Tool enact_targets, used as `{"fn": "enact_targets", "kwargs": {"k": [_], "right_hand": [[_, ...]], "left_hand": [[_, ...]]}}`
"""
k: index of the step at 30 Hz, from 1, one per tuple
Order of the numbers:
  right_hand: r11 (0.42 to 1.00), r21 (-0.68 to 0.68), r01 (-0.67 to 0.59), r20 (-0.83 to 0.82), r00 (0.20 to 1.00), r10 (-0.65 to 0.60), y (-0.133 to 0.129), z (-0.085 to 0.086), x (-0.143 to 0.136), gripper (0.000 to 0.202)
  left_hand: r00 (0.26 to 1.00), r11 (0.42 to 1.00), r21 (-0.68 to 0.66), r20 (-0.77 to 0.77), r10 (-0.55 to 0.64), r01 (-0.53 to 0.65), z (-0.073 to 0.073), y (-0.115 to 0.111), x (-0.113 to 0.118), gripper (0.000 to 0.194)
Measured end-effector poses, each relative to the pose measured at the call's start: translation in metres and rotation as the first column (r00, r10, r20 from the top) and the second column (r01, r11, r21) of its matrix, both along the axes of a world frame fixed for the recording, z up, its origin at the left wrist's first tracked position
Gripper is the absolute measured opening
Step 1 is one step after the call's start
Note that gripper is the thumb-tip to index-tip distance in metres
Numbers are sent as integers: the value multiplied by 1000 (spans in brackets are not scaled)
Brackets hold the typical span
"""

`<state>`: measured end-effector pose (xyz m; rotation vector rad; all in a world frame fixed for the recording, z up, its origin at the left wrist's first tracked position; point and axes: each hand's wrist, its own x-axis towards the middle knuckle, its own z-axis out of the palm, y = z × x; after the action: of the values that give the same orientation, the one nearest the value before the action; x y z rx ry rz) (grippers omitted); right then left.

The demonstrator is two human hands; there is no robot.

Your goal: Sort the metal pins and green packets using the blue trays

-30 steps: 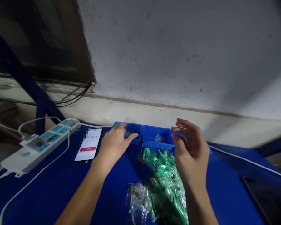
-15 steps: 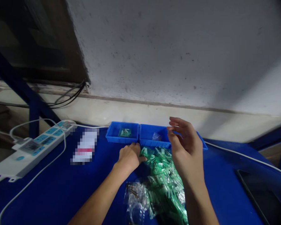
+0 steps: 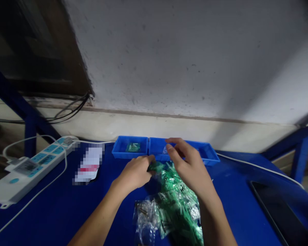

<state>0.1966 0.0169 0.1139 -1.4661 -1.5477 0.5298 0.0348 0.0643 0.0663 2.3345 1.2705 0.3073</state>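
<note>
My left hand [image 3: 137, 171] is at the far edge of a heap of small green plastic packets [image 3: 177, 201]. Its thumb and fingers pinch one green packet [image 3: 157, 166]. My right hand [image 3: 188, 162] hovers over the front edge of the middle blue bin [image 3: 157, 157], fingers bent and apart from the thumb, nothing visible in them. In the left blue bin [image 3: 118, 154] lies a single green packet [image 3: 133, 147]. Part of a clear packet [image 3: 165, 149] shows in the middle bin behind my right fingers. Clear bags with brownish pieces [image 3: 145, 215] lie left of the heap.
A right-hand blue bin [image 3: 207, 152] continues the row along the wall. To the left are a white power strip [image 3: 28, 174] with cables and a pixelated white and red item [image 3: 89, 164]. A dark flat device [image 3: 277, 212] lies on the blue table [image 3: 236, 205] at right.
My right hand has moved left and down over the middle bin, uncovering the right bin. My left fingers have taken hold of a green packet. The view has shifted slightly.
</note>
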Motion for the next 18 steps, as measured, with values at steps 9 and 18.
{"fn": "enact_targets", "kwargs": {"k": [9,18], "right_hand": [[975,-174,-141,-242,965,96,7,-6,1,39],[974,-43,-221,-565,810,159,3,-3,7,13]], "left_hand": [[886,910,412,439,-151,-49,43,-18,-2,32],[768,886,413,630,-111,-211,40,-18,1,29]]}}
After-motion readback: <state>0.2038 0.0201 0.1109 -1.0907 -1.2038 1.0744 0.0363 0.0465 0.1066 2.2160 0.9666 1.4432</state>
